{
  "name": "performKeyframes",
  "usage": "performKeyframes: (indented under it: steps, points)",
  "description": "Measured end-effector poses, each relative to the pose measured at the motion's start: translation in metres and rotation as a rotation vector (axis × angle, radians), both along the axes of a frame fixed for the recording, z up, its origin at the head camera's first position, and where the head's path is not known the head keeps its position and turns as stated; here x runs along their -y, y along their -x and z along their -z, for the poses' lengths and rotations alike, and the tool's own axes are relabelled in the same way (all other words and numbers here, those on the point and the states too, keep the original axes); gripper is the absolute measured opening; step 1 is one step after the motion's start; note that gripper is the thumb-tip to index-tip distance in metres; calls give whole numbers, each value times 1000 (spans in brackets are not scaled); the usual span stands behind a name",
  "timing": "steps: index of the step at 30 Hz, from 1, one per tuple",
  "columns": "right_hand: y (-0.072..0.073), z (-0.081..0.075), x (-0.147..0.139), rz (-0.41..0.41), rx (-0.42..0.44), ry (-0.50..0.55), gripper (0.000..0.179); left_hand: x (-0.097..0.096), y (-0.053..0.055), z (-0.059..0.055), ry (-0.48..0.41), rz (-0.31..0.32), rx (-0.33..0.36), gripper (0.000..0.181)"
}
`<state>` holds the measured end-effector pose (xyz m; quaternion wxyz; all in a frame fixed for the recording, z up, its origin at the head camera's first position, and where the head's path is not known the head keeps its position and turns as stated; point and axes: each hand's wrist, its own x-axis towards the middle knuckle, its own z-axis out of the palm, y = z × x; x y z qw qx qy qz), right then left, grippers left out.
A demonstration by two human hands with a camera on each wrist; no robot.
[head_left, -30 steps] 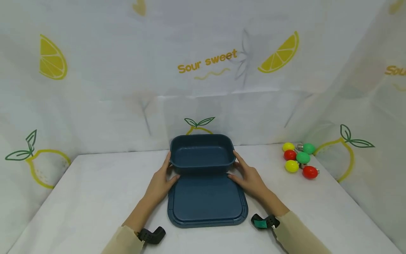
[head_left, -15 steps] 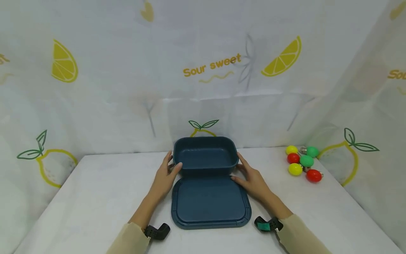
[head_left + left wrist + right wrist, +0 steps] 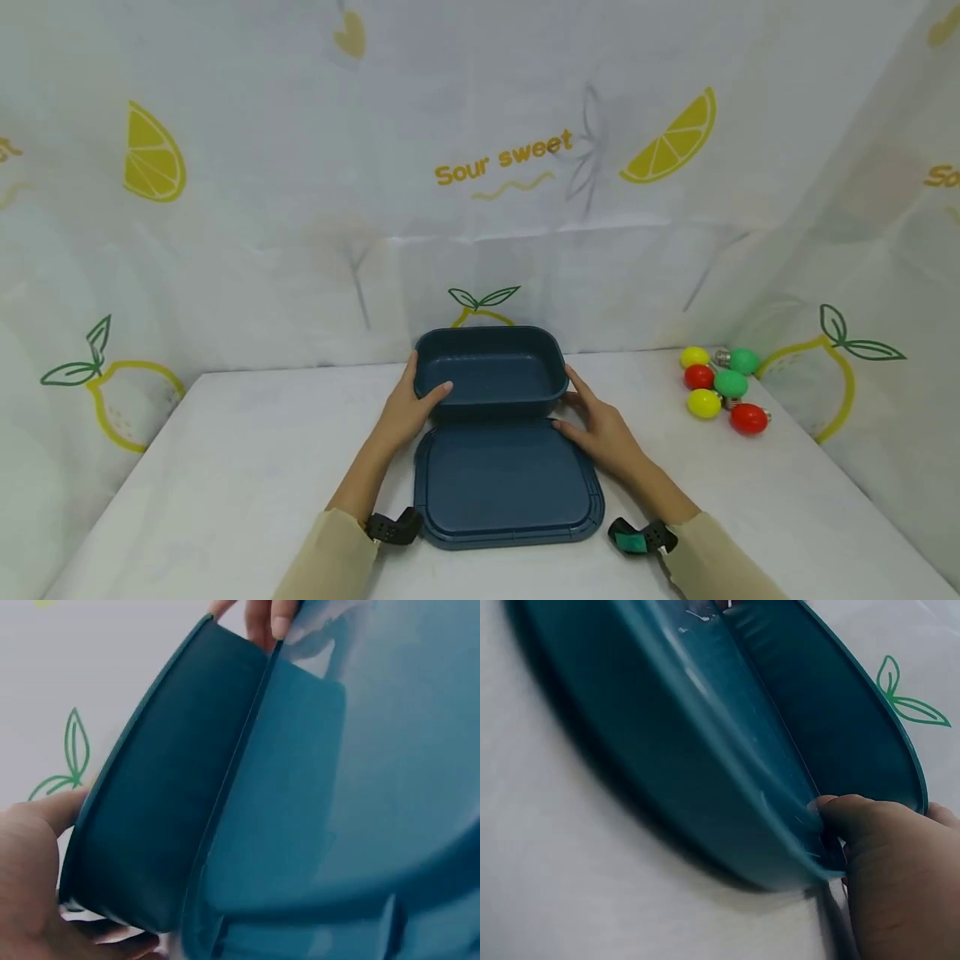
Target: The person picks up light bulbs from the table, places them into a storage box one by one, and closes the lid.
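A dark blue rectangular box [image 3: 491, 375] with rounded corners stands open toward me, nothing showing inside. Its matching lid [image 3: 510, 483] lies flat on the table, against the box's near side. At the left end my left hand [image 3: 403, 414] grips the box, thumb across the front rim; the left wrist view has some fingers beneath the box wall [image 3: 150, 802]. My right hand [image 3: 603, 429] holds the right end, fingers along the side and thumb at the lid's back corner. Up close, the right wrist view shows that thumb where box and lid [image 3: 705, 750] meet.
Several red, yellow and green light bulbs [image 3: 727, 383] lie bunched at the table's back right. A white sheet printed with lemons [image 3: 517, 183] hangs behind the white table [image 3: 277, 467]. Black bands [image 3: 393, 527] sit around both wrists.
My left thumb has moved from the lid's back corner up and right across the box's front rim. The right hand keeps its place. The whole head view has shifted slightly.
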<state>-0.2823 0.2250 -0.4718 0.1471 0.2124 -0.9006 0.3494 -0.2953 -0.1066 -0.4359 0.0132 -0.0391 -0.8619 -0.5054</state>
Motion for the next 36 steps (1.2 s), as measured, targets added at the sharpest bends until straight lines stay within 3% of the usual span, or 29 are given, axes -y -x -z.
performKeyframes:
  steps: [4, 15, 22, 31, 36]
  points:
    - [-3, 0, 3, 15, -26, -22, 94, -6, 0, -1, -7, -25, 15, 96]
    - [-6, 0, 22, 92, 20, -34, 94, -4, 0, 10, -33, -80, -71, 88]
    - [-10, -2, 22, 136, 19, -31, 93, -9, 1, 7, 10, -71, -87, 89]
    - [-13, -5, 15, 128, 28, -23, 93, -14, 4, 21, -62, -78, -139, 91]
    - [-11, -10, 10, 78, 101, 37, 91, -8, 1, 24, -50, -82, -144, 94]
